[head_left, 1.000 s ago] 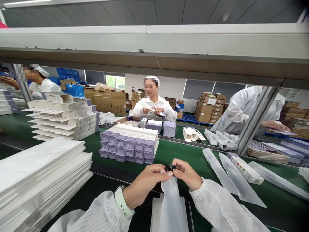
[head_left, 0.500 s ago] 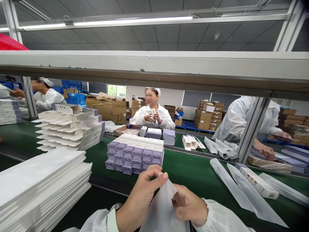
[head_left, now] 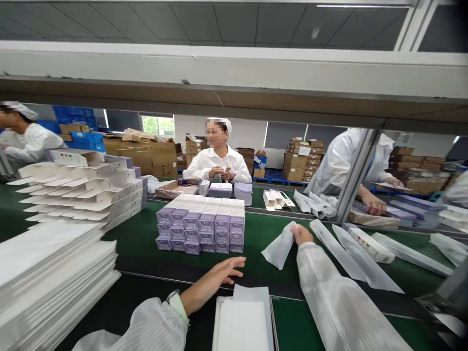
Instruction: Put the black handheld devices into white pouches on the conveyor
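My right hand grips the end of a crumpled translucent sleeve over the green belt. My left hand hovers with its fingers stretched out, holding nothing. Just below it, close to me, lies a white rectangular slab with a translucent sheet sticking out at its far end. Beyond my left hand stands a block of stacked purple-and-white boxes. Right of my right hand are flat translucent sleeves and a single white-and-purple box.
A tall pile of white sheets fills the near left. Behind it stand stacked open cartons. A metal post rises at the right, and a shelf spans overhead. Co-workers sit and stand across the green belt.
My hands have parted. The right has carried the translucent sleeve forward and right over the belt; the left has let go and spread its fingers. The white slab has come into view.
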Available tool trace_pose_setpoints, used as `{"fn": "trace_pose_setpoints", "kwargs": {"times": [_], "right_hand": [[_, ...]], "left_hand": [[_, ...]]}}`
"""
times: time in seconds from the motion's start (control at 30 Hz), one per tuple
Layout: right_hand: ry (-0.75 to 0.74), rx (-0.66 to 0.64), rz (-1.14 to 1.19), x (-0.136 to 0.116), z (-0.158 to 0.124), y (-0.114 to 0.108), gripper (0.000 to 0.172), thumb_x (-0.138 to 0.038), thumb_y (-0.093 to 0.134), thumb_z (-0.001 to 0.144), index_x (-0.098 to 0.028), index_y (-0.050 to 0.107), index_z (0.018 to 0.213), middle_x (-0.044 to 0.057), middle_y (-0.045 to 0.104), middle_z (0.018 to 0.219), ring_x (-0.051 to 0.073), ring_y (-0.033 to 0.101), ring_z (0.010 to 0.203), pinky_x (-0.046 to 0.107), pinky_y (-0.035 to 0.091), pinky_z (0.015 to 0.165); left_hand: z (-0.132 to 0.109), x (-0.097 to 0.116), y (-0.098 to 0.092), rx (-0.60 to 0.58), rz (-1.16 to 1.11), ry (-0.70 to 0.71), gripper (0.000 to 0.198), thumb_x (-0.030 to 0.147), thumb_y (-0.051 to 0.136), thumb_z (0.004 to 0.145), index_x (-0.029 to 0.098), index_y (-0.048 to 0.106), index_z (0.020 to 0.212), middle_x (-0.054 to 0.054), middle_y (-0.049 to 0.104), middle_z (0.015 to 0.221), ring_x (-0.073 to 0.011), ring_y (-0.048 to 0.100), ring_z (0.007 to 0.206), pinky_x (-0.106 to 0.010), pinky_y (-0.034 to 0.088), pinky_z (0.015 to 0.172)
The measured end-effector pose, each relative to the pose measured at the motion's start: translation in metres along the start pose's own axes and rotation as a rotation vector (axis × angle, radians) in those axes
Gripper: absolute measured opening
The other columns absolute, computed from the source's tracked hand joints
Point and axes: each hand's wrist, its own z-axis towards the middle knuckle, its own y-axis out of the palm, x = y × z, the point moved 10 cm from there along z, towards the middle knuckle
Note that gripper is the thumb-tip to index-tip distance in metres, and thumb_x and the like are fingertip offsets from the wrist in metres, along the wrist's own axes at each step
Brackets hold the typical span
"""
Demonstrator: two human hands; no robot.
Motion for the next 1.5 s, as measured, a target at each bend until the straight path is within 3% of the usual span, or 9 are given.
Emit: {"fn": "trace_pose_setpoints", "kwargs": {"times": [0.13,0.23,0.37,0.5,0.63,0.9,1.03,1.2,1.5], "right_hand": [[-0.057,0.054,-0.126,0.001,-0.006,0.002,0.033,-0.029,0.046,0.071,-0.015,0.051,0.101,0.01,0.048,0.11,0.027,0.039,0.106,0.041,0.027,0.088],[-0.29,0.03,-0.197,-0.029,-0.023,0.017,0.039,-0.03,0.043,0.074,-0.015,0.044,0.111,0.011,0.043,0.116,0.026,0.035,0.11,0.044,0.026,0.091],[-0.721,-0.097,-0.25,-0.086,-0.092,0.045,0.03,-0.027,0.037,0.079,-0.019,0.047,0.106,0.008,0.05,0.107,0.023,0.039,0.107,0.043,0.031,0.09],[-0.82,-0.209,-0.187,-0.121,-0.158,0.047,0.029,-0.02,0.039,0.079,-0.022,0.048,0.107,0.007,0.049,0.11,0.022,0.037,0.11,0.041,0.032,0.091],[-0.745,-0.388,-0.133,-0.128,-0.204,0.048,0.029,-0.024,0.042,0.079,-0.028,0.052,0.105,0.004,0.05,0.112,0.024,0.039,0.109,0.038,0.036,0.089],[-0.29,-0.7,-0.136,-0.054,-0.248,0.087,0.064,-0.051,0.047,0.07,-0.015,0.037,0.122,0.008,0.031,0.129,0.024,0.027,0.118,0.034,0.027,0.096],[-0.243,-0.673,-0.081,-0.055,-0.244,0.081,0.066,-0.05,0.04,0.074,-0.014,0.025,0.127,0.004,0.017,0.134,0.021,0.018,0.122,0.033,0.02,0.1],[0.139,-0.595,-0.02,-0.03,-0.24,0.073,0.073,-0.055,0.029,0.077,-0.011,0.008,0.131,0.006,0.017,0.134,0.022,0.019,0.121,0.037,0.021,0.099],[0.062,-0.521,0.107,-0.054,-0.24,0.095,0.066,-0.052,0.031,0.078,-0.017,0.013,0.13,0.003,0.023,0.133,0.02,0.02,0.122,0.036,0.016,0.101]], "left_hand": [[-0.003,0.0,0.018,-0.12,0.014,-0.035,0.04,0.047,0.027,0.082,0.026,0.047,0.111,-0.003,0.045,0.118,-0.0173,0.041,0.107,-0.031,0.031,0.088],[-0.008,0.003,0.02,-0.076,0.079,-0.086,0.043,0.05,0.032,0.079,0.021,0.058,0.095,-0.005,0.056,0.101,-0.0193,0.048,0.096,-0.031,0.036,0.082],[-0.017,0.008,0.005,0.083,0.207,-0.052,0.048,0.052,0.031,0.078,0.018,0.064,0.075,-0.004,0.059,0.084,-0.019,0.05,0.087,-0.028,0.036,0.079],[-0.024,0.01,-0.001,0.111,0.267,0.068,0.05,0.049,0.029,0.08,0.015,0.064,0.069,-0.003,0.058,0.072,-0.0161,0.052,0.074,-0.026,0.035,0.075],[-0.032,0.006,-0.011,0.197,0.296,0.116,0.041,0.043,0.035,0.08,0.014,0.063,0.07,-0.003,0.057,0.075,-0.0164,0.051,0.078,-0.025,0.036,0.073],[-0.04,0.004,0.002,0.286,0.296,0.176,0.019,0.03,0.047,0.075,0.017,0.059,0.077,-0.003,0.057,0.083,-0.0158,0.051,0.083,-0.025,0.037,0.077],[-0.042,-0.008,-0.003,0.409,0.261,0.156,0.019,0.028,0.043,0.076,0.016,0.053,0.087,-0.004,0.055,0.087,-0.0155,0.05,0.085,-0.025,0.038,0.078],[-0.045,-0.029,-0.004,0.493,0.138,0.041,0.031,0.033,0.036,0.08,0.016,0.041,0.106,-0.009,0.046,0.11,-0.0162,0.043,0.103,-0.028,0.032,0.089],[-0.039,-0.013,0.0,0.541,0.217,0.127,0.021,0.031,0.033,0.08,0.017,0.043,0.091,-0.004,0.053,0.085,-0.0154,0.052,0.082,-0.028,0.04,0.075]]}}
